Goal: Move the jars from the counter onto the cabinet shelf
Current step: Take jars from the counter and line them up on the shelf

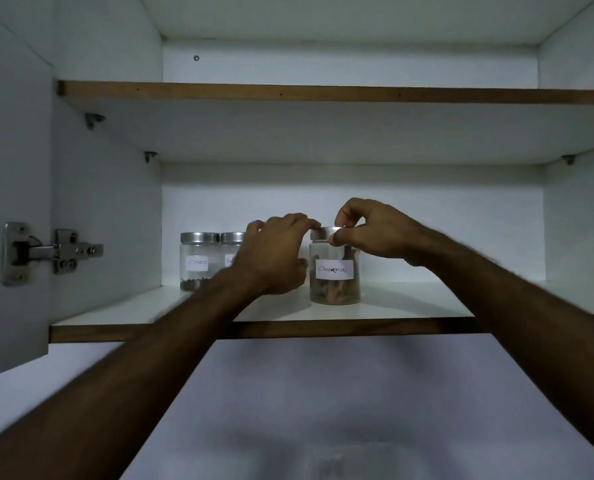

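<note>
While the cinnamon jar (335,271) stands upright on the shelf (410,306), I see my right hand (371,233) pinching its lid, my left hand (275,254) loose-fingered just left, equally near.

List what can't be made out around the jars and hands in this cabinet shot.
Head view only:
- Middle jar: label and contents hidden behind the left hand.
- Cinnamon jar: part of the lid is covered by the right hand, which pinches it.
- Cloves jar: contents too dim to identify.
- Counter below the shelf: blurred, nothing readable.
</note>
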`<action>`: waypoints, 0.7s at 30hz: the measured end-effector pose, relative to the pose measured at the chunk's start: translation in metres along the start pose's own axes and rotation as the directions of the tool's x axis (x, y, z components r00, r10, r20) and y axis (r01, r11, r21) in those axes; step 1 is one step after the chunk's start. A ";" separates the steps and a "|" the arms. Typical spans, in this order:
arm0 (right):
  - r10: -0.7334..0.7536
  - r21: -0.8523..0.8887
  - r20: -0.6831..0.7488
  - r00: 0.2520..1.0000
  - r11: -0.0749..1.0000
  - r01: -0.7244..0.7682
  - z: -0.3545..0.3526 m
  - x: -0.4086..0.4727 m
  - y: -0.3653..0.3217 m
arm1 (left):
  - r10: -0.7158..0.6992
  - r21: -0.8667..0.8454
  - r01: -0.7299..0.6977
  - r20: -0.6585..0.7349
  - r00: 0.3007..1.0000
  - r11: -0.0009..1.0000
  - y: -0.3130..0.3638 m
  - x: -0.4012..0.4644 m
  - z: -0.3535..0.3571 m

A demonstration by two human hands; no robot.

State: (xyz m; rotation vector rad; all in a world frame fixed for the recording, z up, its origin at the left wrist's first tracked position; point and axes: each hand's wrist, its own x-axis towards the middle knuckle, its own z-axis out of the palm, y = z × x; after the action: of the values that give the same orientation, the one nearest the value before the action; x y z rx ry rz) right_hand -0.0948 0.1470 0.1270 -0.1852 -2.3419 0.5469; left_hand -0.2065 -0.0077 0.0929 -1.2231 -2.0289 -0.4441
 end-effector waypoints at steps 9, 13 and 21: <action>-0.017 -0.498 0.057 0.998 0.866 0.043 0.018 0.051 0.005 | -0.226 0.227 0.170 0.250 0.941 0.959 -0.036 0.045 0.014; -0.033 -0.556 0.087 0.996 0.828 0.076 0.026 0.069 0.009 | -0.226 0.271 0.151 0.270 0.936 0.951 -0.051 0.049 0.024; -0.088 -0.581 0.117 0.989 0.802 0.140 0.035 0.091 0.016 | -0.180 0.281 0.092 0.306 0.935 0.955 -0.058 0.053 0.025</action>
State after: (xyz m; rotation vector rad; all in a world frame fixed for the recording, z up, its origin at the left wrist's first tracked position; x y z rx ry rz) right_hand -0.1854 0.1752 0.1530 -0.3064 -2.5194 -0.2614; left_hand -0.2829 0.0117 0.1181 -1.0475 -2.3775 -0.0268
